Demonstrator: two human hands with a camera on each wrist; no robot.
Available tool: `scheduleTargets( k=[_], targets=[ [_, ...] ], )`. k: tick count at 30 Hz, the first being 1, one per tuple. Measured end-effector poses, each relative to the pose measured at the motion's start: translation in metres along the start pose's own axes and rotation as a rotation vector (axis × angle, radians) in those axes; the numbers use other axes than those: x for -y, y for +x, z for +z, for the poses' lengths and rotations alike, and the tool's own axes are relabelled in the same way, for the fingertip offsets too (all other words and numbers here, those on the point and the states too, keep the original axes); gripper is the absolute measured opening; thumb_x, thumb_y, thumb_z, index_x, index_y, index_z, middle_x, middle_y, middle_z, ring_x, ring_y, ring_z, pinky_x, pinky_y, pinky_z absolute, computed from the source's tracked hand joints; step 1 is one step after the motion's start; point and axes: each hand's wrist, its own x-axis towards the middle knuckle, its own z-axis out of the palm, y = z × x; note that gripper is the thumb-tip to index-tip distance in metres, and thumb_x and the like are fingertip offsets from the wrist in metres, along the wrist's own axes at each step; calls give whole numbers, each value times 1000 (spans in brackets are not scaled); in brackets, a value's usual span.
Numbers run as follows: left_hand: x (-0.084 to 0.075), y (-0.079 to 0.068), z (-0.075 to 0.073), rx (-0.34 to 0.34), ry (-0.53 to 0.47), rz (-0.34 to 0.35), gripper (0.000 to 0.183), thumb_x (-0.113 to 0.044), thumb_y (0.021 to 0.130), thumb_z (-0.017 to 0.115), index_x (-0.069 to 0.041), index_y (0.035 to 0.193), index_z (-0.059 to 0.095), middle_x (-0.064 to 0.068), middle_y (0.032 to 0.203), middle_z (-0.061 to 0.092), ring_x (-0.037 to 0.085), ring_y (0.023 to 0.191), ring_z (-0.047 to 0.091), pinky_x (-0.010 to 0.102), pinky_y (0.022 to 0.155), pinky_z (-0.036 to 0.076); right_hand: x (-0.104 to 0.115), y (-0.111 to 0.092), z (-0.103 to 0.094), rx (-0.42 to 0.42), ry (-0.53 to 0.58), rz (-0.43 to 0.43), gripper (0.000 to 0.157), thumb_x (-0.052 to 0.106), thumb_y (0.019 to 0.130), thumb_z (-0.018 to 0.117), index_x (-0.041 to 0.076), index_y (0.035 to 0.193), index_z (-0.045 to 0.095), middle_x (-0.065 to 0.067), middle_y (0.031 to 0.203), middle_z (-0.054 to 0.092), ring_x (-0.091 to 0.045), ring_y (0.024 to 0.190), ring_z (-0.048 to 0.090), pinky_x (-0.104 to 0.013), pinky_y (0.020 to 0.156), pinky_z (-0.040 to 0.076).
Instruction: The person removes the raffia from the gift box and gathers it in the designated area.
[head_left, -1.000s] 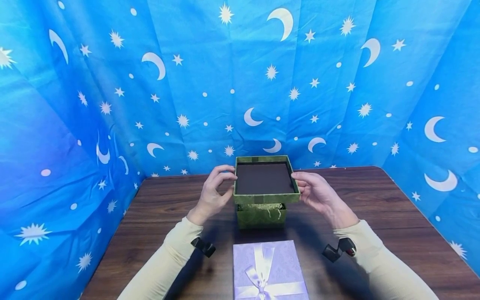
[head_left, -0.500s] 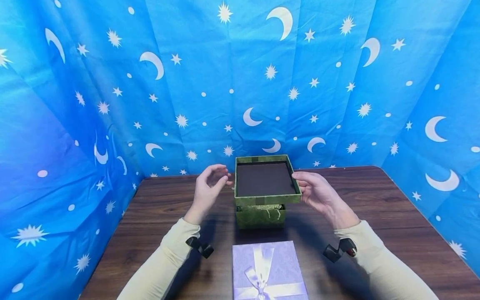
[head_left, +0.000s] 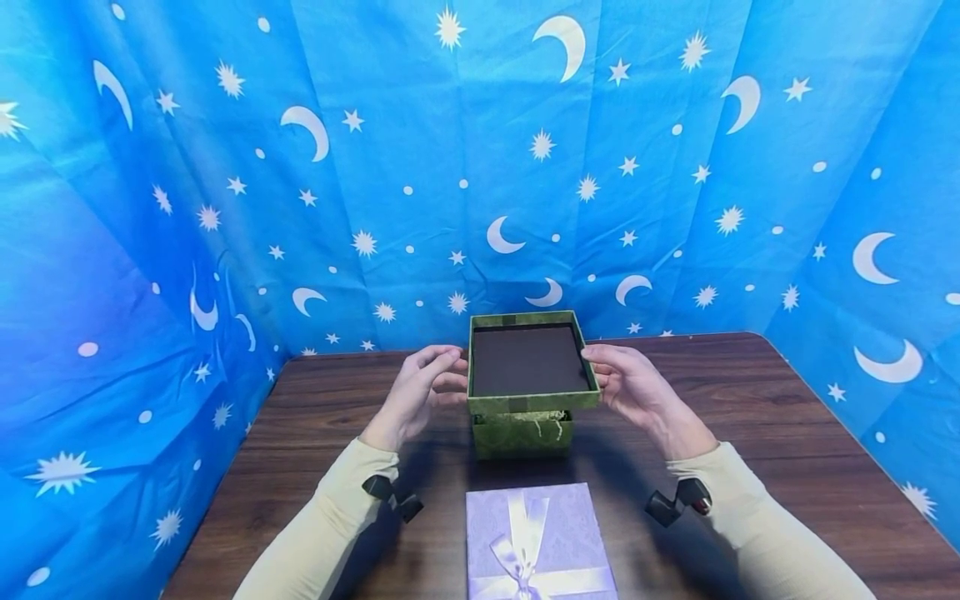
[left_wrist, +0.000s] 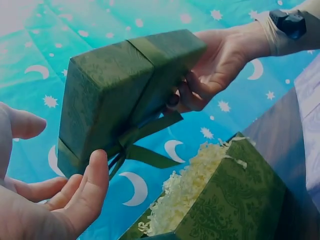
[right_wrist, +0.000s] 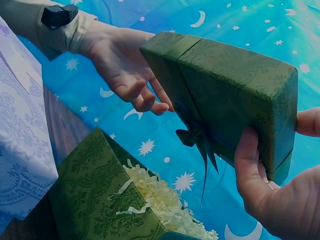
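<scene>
A green gift box lid (head_left: 532, 403) is held upside down above its box, dark lining (head_left: 528, 358) facing up. My right hand (head_left: 645, 392) grips its right side, thumb at the rim and fingers below. My left hand (head_left: 412, 392) is at the lid's left side, fingers loosely extended; in the left wrist view its fingertips (left_wrist: 97, 162) are right at the lid's ribboned face, thumb apart. That face carries a green ribbon bow (left_wrist: 127, 142), hidden in the head view. Beneath stands the green box (head_left: 522, 437), filled with pale shredded paper (left_wrist: 195, 175).
A lilac gift box (head_left: 491, 533) with a white ribbon bow (head_left: 522, 567) sits in front of the green box on the dark wood table (head_left: 315, 425). Blue cloth (head_left: 420, 167) with moons and stars hangs behind and at both sides.
My left hand has let go of the lid's left edge, drawn slightly away to the left, then come back with fingers straighter and lower. My right hand and the lid have barely moved.
</scene>
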Motion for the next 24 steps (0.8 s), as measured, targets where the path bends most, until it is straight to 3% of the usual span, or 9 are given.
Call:
scheduleTargets(
  k=[12, 18, 24],
  targets=[
    [7, -5, 3, 80, -46, -65, 21, -22, 95, 58, -7, 110, 56, 3, 86, 66, 15, 68, 66, 36, 64, 57, -3, 0, 0, 20, -49, -6, 20, 6, 100, 46, 3, 106, 65, -7, 90, 73, -15, 80, 70, -30, 70, 59],
    [9, -8, 4, 111, -60, -65, 20, -23, 96, 59, -7, 108, 56, 2, 84, 65, 15, 67, 66, 37, 64, 58, -4, 0, 1, 23, -54, -8, 16, 6, 100, 48, 2, 106, 63, -6, 87, 71, -12, 76, 68, -29, 67, 59],
    [9, -8, 3, 88, -43, -69, 29, -23, 94, 61, -4, 114, 52, 2, 84, 64, 13, 65, 66, 35, 63, 57, -5, 1, 3, 38, -64, -21, 16, 6, 100, 48, 3, 101, 63, -2, 80, 68, -7, 66, 61, -25, 62, 55]
  ],
)
